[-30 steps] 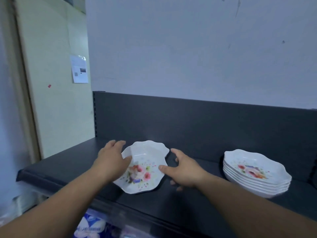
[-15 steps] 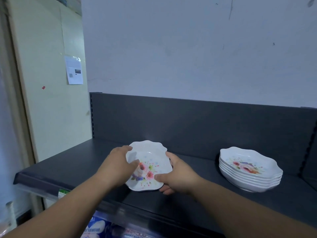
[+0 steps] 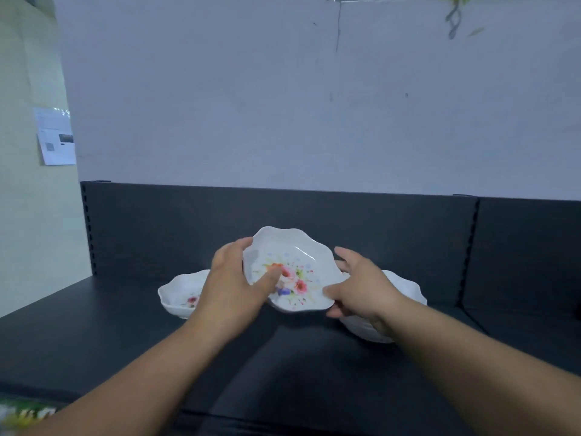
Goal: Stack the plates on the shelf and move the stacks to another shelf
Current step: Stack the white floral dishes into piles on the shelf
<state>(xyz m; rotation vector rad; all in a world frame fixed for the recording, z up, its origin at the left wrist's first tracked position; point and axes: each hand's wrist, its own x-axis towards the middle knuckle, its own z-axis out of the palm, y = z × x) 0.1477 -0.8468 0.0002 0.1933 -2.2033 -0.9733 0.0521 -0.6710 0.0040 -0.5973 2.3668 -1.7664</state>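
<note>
A white scalloped plate (image 3: 292, 265) with a flower print is lifted above the black shelf (image 3: 94, 335), tilted toward me. My left hand (image 3: 234, 284) grips its left rim, thumb lying on the print. My right hand (image 3: 361, 284) holds its right rim. A second white flowered plate (image 3: 182, 294) rests on the shelf to the left, partly behind my left hand. The stack of white plates (image 3: 405, 294) stands to the right, mostly hidden by my right hand and wrist.
The shelf's dark back panel (image 3: 408, 240) rises behind the plates, with slotted uprights at its left end and at the right. A pale wall stands above it. A paper notice (image 3: 56, 136) hangs on the cream wall at the left.
Both hands have lifted the plate off the shelf and carried it right, close to the stack. A second plate on the left has come into view.
</note>
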